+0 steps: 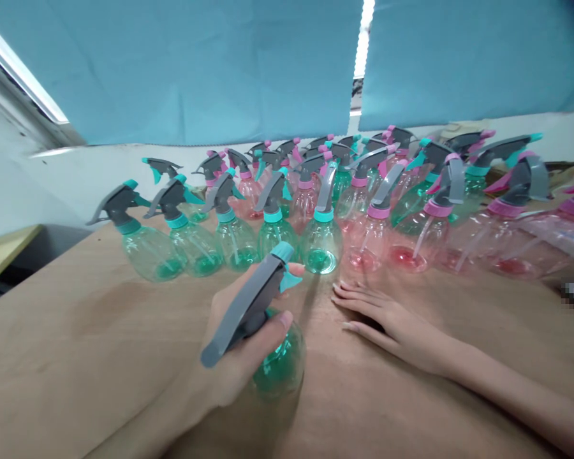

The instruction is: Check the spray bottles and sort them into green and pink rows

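My left hand (pixel 242 354) is wrapped round the neck of a green spray bottle (pixel 282 360), just below its grey trigger head with a turquoise nozzle. That bottle is nearer to me than the others, and its far side is partly hidden by my fingers. My right hand (pixel 387 319) rests palm down on the wooden table (pixel 344 408), fingers stretched out and holding nothing. Its fingertips point toward the front row, close to a clear green bottle (pixel 322 245) and a pink bottle (pixel 367 245).
Several green and pink spray bottles stand in rows across the back of the table, among them a tilted-looking green one (pixel 148 252) at the left end. Blue sheeting (pixel 210 70) covers the window behind. A wooden ledge (pixel 9 252) is at the far left.
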Action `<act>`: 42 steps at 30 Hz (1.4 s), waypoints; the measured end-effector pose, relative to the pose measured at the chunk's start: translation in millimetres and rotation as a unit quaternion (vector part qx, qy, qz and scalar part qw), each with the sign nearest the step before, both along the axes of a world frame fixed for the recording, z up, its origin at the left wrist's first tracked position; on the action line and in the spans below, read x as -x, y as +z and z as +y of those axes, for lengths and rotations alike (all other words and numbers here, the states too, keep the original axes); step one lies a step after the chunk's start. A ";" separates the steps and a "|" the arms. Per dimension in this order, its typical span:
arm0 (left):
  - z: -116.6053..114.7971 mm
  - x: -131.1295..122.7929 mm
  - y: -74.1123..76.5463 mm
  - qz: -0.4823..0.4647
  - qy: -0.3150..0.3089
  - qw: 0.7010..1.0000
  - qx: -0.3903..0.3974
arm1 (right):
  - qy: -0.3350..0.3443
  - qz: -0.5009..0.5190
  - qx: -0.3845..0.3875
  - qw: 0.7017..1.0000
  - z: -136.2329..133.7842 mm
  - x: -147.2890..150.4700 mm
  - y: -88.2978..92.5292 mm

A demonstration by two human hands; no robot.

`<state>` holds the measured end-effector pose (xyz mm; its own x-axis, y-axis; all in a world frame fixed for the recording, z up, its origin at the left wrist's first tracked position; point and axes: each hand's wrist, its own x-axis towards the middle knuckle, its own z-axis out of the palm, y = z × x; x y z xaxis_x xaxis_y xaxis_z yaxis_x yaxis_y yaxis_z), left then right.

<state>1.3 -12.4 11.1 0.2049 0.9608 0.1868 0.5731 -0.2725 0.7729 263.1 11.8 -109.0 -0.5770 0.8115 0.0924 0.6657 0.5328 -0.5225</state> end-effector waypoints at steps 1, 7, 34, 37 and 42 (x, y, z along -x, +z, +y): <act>-0.2 -2.1 0.8 -0.002 -0.007 1.000 -0.011 | 0.001 -0.002 0.000 1.000 0.2 0.0 0.1; 2.6 -9.4 -1.6 -0.021 0.001 0.999 -0.043 | 0.000 0.001 0.001 1.000 0.0 -0.3 0.7; 3.7 6.1 -14.4 0.004 -0.036 0.999 -0.029 | -0.001 0.019 -0.018 1.000 -1.3 -1.0 -1.9; -3.2 15.4 -17.6 0.009 -0.073 0.997 -0.006 | -0.010 0.018 -0.043 0.999 -3.0 1.5 -2.6; -13.5 31.0 -15.1 0.006 -0.125 0.992 0.027 | -0.037 -0.026 -0.097 0.994 -5.8 10.0 -3.3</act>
<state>-29.7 -25.8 -4.0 0.4408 0.8877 0.1328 0.5018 -0.3663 0.7836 253.1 6.0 -112.3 -0.5235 0.8223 0.2232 0.7303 0.5680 -0.3795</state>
